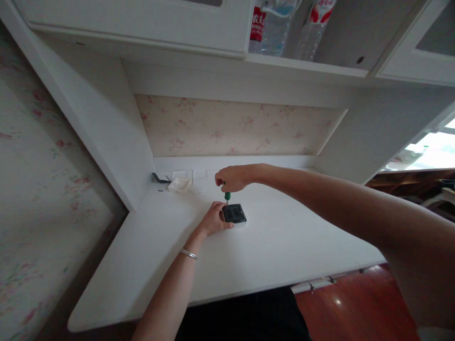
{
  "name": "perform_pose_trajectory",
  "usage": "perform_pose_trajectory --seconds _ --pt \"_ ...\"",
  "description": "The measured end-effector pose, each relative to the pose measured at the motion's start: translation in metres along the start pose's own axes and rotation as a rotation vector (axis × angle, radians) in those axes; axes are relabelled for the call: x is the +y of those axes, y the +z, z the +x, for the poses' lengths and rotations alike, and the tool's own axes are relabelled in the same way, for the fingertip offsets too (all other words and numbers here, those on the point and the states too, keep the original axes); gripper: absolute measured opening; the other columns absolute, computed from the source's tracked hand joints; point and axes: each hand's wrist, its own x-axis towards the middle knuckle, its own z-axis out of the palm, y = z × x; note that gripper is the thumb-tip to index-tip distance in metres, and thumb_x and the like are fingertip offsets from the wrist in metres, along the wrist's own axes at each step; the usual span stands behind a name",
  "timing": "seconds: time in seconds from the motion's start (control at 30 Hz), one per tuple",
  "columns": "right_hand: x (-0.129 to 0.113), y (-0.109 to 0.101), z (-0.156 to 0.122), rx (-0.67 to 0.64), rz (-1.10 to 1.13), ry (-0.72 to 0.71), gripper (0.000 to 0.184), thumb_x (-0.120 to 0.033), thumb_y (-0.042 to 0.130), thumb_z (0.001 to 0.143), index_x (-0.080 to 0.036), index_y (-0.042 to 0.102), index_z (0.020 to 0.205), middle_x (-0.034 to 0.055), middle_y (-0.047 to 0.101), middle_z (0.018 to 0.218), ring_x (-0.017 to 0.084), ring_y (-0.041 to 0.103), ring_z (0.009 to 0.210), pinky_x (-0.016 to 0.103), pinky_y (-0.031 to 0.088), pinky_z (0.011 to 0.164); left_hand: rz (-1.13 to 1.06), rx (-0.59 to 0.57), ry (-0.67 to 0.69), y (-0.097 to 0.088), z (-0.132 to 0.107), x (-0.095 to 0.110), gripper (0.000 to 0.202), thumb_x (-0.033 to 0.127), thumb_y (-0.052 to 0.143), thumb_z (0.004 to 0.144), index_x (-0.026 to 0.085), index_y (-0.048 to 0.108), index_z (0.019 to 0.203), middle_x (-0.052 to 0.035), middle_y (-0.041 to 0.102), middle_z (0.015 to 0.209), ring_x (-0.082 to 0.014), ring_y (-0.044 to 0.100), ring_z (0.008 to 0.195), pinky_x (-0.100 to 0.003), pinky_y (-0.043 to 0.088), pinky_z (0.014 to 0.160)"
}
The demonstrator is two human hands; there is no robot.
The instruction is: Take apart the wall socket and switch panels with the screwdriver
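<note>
At the far left, flowered wallpaper [42, 189] covers the wall beside a white counter [284, 246] set into an alcove. Near the counter's back left corner lie a small dark bracket [159, 178] and, just right of it, a shallow white tray [180, 184].

The left arm rises from the bottom edge, forearm slanting up and to the right, with a silver bangle [188, 254] around the wrist. The left hand [214, 219] rests on the counter, palm down, fingers curled against the left edge of a dark square plate [234, 214], steadying it. The plate lies flat on the counter near its middle, a pale rim showing along its near and right sides.

Directly above the plate's left part stands a screwdriver [227, 195] with a green handle, upright, its thin shaft pointing down onto the plate; whether the tip sits in a screw is too small to tell. The right hand [232, 177] is clenched over the top of the handle, knuckles up. The right arm comes in from the lower right, crossing the counter's front edge, elbow bent and the forearm running level to the left, wrist slightly dropped.

Overhead, a shelf holds two clear bottles [280, 23] with red labels. At the far right, red-brown floor [348, 308] shows below the counter.
</note>
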Motion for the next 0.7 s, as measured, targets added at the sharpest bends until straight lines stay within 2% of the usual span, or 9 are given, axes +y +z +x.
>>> perform_pose_trajectory --seconds 0.1,0.17,0.23,0.3,0.4,0.5,0.57,0.63,0.7 --pt "-0.0004 0.0000 0.0017 0.039 -0.034 0.026 0.039 -0.033 0.060 0.072 -0.015 0.061 0.106 0.0090 0.069 0.082 0.019 0.062 0.066 0.028 0.042 0.061 -0.011 -0.005 0.002 -0.0008 -0.0005 0.0014 0.074 0.036 0.080 0.053 0.016 0.050 0.117 -0.0084 0.043 0.119 -0.0205 0.050 0.105 -0.035 0.039 0.098" --pt "-0.0011 -0.0003 0.0024 0.003 -0.061 0.059 0.037 -0.040 0.051 0.079 -0.012 0.064 0.099 0.0096 0.068 0.072 0.020 0.061 0.063 0.029 0.041 0.060 -0.011 -0.005 0.007 -0.0015 -0.0007 0.0025 0.073 0.035 0.080 0.053 0.017 0.050 0.117 -0.0080 0.043 0.118 -0.0207 0.050 0.105 -0.035 0.039 0.098" --pt "-0.0018 -0.0004 0.0024 -0.019 -0.084 0.050 0.037 -0.038 0.043 0.084 -0.011 0.065 0.096 0.0096 0.067 0.066 0.019 0.061 0.060 0.029 0.041 0.058 -0.012 0.000 0.003 -0.0019 -0.0006 0.0034 0.072 0.035 0.080 0.053 0.017 0.051 0.116 -0.0079 0.044 0.116 -0.0208 0.050 0.105 -0.035 0.040 0.097" --pt "-0.0024 -0.0003 0.0017 0.013 -0.111 -0.023 0.031 -0.029 0.049 0.080 -0.011 0.063 0.100 0.0112 0.068 0.079 0.019 0.062 0.067 0.027 0.040 0.058 -0.018 -0.002 -0.009 -0.0019 -0.0005 0.0038 0.073 0.035 0.080 0.052 0.017 0.051 0.115 -0.0083 0.043 0.117 -0.0204 0.050 0.103 -0.034 0.041 0.095" --pt "-0.0037 -0.0004 -0.0002 0.052 -0.110 -0.098 0.044 -0.027 0.063 0.068 -0.015 0.060 0.110 0.0130 0.065 0.104 0.020 0.062 0.076 0.025 0.041 0.059 -0.032 -0.008 -0.018 -0.0014 -0.0006 0.0038 0.076 0.036 0.081 0.051 0.016 0.049 0.117 -0.0089 0.042 0.118 -0.0200 0.051 0.103 -0.033 0.042 0.094" --pt "-0.0058 -0.0012 -0.0019 -0.033 -0.045 0.015 0.045 -0.042 0.053 0.078 -0.013 0.058 0.111 0.0116 0.068 0.086 0.017 0.061 0.059 0.027 0.042 0.056 -0.031 0.001 -0.009 -0.0013 -0.0008 0.0040 0.075 0.037 0.080 0.052 0.016 0.049 0.116 -0.0081 0.043 0.117 -0.0202 0.050 0.104 -0.033 0.042 0.094" --pt "-0.0060 -0.0016 -0.0024 -0.063 -0.023 0.052 0.041 -0.039 0.046 0.083 -0.012 0.058 0.111 0.0099 0.068 0.078 0.015 0.059 0.052 0.027 0.041 0.054 -0.023 0.010 -0.003 -0.0014 -0.0007 0.0042 0.074 0.037 0.080 0.051 0.016 0.050 0.115 -0.0079 0.043 0.116 -0.0203 0.050 0.105 -0.032 0.041 0.094" --pt "-0.0047 -0.0013 -0.0021 -0.024 -0.053 -0.017 0.037 -0.030 0.054 0.077 -0.014 0.059 0.110 0.0108 0.068 0.089 0.015 0.061 0.059 0.026 0.041 0.056 -0.017 0.011 0.002 -0.0018 -0.0006 0.0045 0.075 0.036 0.081 0.050 0.015 0.050 0.115 -0.0080 0.044 0.115 -0.0203 0.049 0.104 -0.032 0.041 0.095" --pt "-0.0031 -0.0005 -0.0014 0.036 -0.098 -0.111 0.043 -0.026 0.065 0.067 -0.016 0.059 0.109 0.0121 0.064 0.104 0.018 0.062 0.073 0.025 0.042 0.060 -0.017 0.005 -0.002 -0.0024 -0.0005 0.0050 0.074 0.036 0.081 0.050 0.015 0.050 0.114 -0.0079 0.044 0.115 -0.0203 0.050 0.103 -0.033 0.041 0.095"
